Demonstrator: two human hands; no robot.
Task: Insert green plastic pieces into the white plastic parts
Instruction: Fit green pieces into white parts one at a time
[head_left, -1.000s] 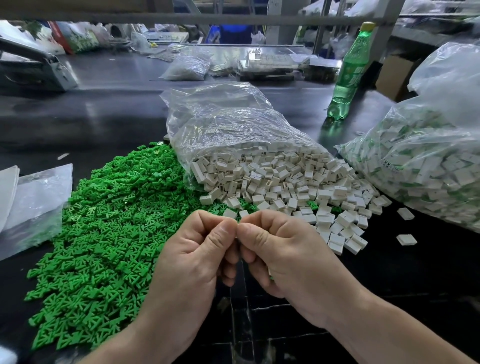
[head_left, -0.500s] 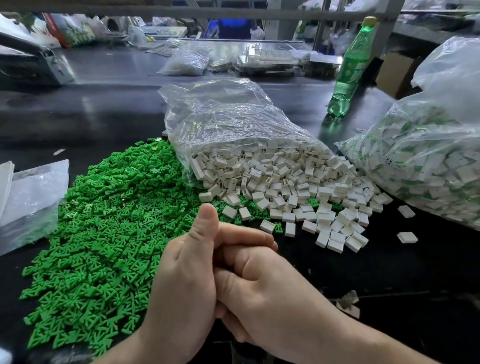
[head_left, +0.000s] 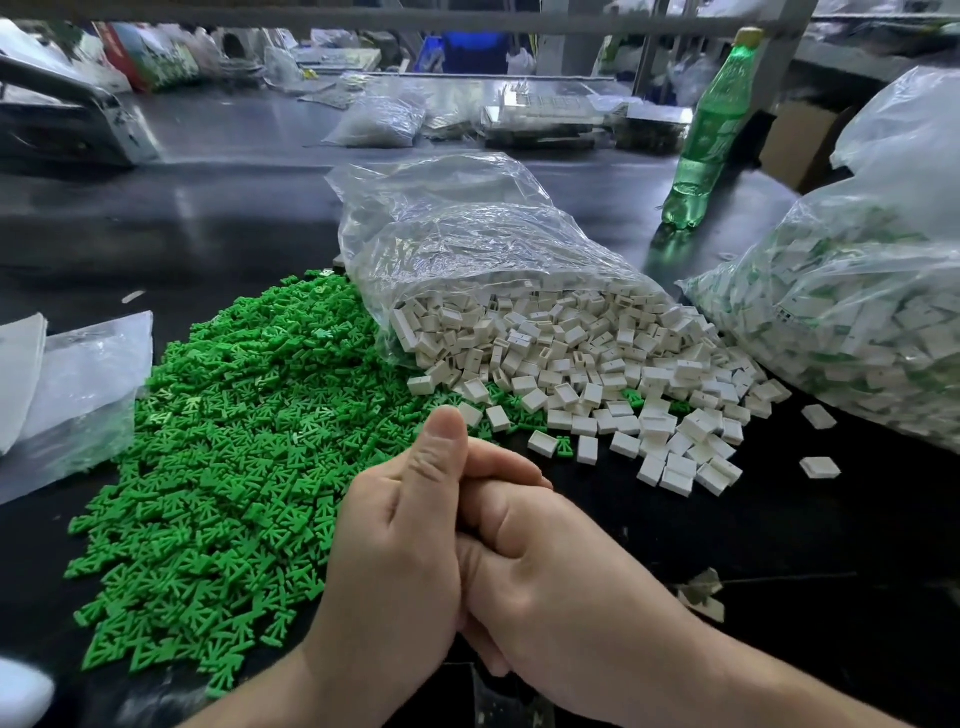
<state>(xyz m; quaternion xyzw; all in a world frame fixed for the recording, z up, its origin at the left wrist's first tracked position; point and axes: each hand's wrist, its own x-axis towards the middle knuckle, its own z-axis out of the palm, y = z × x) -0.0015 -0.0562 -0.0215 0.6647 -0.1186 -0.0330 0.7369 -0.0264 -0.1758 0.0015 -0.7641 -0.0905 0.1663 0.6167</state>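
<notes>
Head view: shows green plastic pieces (head_left: 223, 457) heaped across the dark table (head_left: 208, 218) left of centre, touching a spill of white plastic parts (head_left: 597, 364) pouring from the open mouth of a clear bag (head_left: 467, 239) lying on its side. Finds a few green pieces mixed among the white ones at the near edge of the spill. Catches both hands clasped together in front of the two heaps: left hand (head_left: 395, 561) wrapped over the right hand (head_left: 561, 566), left thumb (head_left: 439, 441) sticking straight up, right fingers tucked out of sight inside the left palm. Cannot tell whether either hand holds a piece. Takes in, on the right, a second clear bag (head_left: 857, 322) bulging with white parts showing green, with two loose white parts (head_left: 820, 467) on the table just beside it. Places a green bottle (head_left: 711, 135) upright behind the bags, and a flat clear plastic sheet (head_left: 83, 384) at the far left, near the green heap.
</notes>
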